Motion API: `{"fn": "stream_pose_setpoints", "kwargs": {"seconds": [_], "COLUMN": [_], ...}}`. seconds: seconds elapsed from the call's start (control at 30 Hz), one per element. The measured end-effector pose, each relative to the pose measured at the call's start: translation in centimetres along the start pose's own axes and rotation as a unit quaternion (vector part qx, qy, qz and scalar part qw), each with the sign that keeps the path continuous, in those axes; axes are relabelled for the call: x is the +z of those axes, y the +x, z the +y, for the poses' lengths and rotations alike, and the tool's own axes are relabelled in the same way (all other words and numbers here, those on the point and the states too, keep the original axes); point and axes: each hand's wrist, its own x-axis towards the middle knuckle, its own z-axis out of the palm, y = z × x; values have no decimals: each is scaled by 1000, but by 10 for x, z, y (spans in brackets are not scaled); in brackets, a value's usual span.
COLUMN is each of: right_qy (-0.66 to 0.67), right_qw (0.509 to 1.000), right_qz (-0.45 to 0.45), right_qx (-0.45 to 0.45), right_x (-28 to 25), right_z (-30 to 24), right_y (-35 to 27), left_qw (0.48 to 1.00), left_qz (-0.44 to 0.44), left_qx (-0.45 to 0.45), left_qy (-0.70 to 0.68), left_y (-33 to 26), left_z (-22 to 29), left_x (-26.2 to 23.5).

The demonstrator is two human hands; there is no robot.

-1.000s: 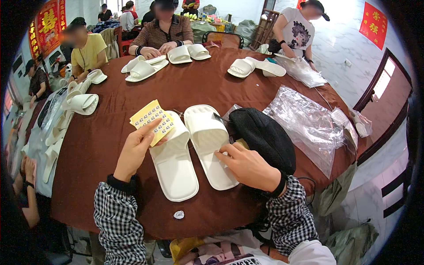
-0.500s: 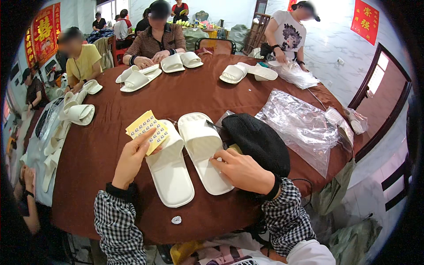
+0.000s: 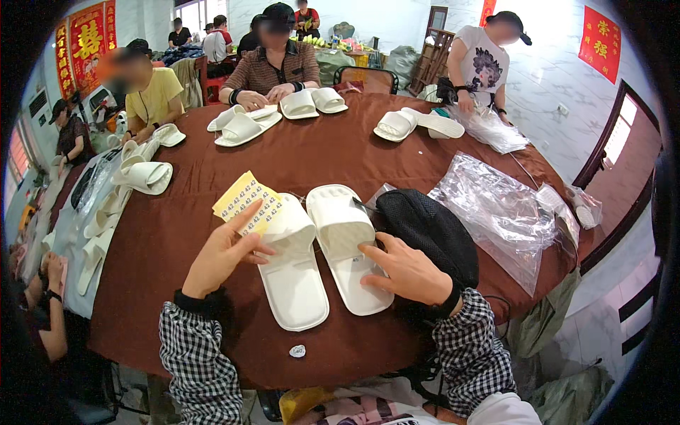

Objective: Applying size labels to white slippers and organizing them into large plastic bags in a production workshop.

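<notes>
Two white open-toed slippers lie side by side before me, the left slipper [image 3: 292, 283] and the right slipper [image 3: 354, 273], straps away from me. My left hand [image 3: 221, 253] grips a yellow sticker sheet [image 3: 249, 202] printed with rows of small dark marks, held over the left slipper's strap. On the right slipper rests my right hand [image 3: 411, 269], thumb and forefinger apart around a small printed mark on its insole. No object shows between those fingers. A small round whitish sticker [image 3: 297, 350] lies on the brown tablecloth nearer to me.
A black mesh cap [image 3: 428, 234] sits right of the slippers, with clear plastic bags [image 3: 496, 212] beyond. More white slippers [image 3: 244, 127] stand along the far side and left edge. Several people work around the brown-covered table [image 3: 191, 283]; others sit farther back.
My right fingers have spread and shifted on the right slipper, and a small mark now shows on its insole. My left hand keeps the sticker sheet. The whole view has shifted slightly.
</notes>
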Motion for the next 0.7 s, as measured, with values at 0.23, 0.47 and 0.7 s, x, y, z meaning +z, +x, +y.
{"fn": "stream_pose_setpoints", "kwargs": {"seconds": [0.23,0.47,0.7], "right_qy": [9,-74,20], "right_qw": [999,993,995], "right_qz": [-49,-71,-89], "right_qx": [10,-66,-49], "right_x": [0,2,33], "right_z": [-7,-24,-62], "right_y": [13,54,103], "left_qw": [996,965,944], "left_qz": [-9,81,115], "left_qx": [9,12,91], "left_qy": [89,247,296], "left_y": [2,-4,-2], "left_z": [-14,-10,-18], "left_x": [-9,-29,-34]}}
